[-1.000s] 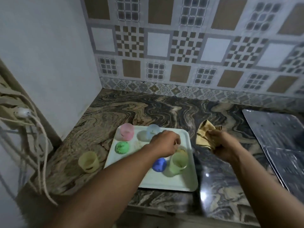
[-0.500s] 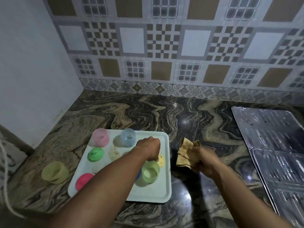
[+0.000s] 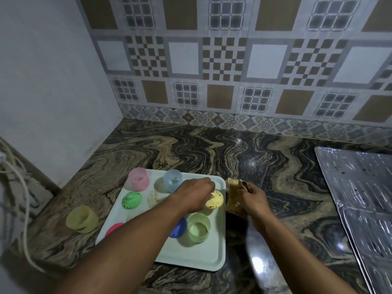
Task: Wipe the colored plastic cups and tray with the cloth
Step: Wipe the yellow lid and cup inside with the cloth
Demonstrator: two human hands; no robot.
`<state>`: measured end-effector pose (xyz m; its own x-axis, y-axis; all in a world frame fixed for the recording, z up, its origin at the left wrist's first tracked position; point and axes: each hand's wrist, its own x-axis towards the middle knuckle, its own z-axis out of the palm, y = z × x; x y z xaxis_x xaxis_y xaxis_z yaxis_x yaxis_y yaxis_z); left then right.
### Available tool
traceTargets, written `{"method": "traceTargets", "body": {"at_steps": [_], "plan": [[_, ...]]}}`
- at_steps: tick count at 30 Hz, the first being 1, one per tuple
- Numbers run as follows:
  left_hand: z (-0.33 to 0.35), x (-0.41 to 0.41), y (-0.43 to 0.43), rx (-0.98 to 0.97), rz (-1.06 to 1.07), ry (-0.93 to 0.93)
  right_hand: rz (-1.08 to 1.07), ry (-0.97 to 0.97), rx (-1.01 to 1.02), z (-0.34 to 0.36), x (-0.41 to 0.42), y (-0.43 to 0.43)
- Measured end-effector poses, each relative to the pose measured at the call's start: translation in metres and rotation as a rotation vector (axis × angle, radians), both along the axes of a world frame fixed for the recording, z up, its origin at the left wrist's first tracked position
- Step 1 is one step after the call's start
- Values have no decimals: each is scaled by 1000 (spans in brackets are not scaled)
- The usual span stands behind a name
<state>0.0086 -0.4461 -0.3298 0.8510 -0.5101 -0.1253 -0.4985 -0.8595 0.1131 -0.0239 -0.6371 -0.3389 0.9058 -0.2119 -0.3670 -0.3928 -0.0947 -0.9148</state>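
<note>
Now 7 cups [image 3: 139, 179] on 1 tray [image 3: 191, 256], 1 off; left hand [image 3: 194, 195] grips yellow cup [image 3: 216, 202], right hand [image 3: 252, 200] cloth [image 3: 232, 198].

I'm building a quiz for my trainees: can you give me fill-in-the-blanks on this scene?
1. The right hand holds the ____.
2. The left hand grips the pale yellow cup on the ____.
3. The olive cup stands off it, on the ____.
Answers: cloth; tray; counter.
</note>
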Motion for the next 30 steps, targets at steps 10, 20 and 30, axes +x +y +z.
{"method": "traceTargets", "body": {"at_steps": [10, 20, 30], "plan": [[38, 3, 50, -110, -281, -501, 19, 12, 480, 29, 19, 59], [49, -16, 94, -674, 367, -186, 111, -204, 394, 49, 22, 108], [65, -20, 129, -1309, 660, 506, 166, -363, 319, 69, 15, 145]]}}
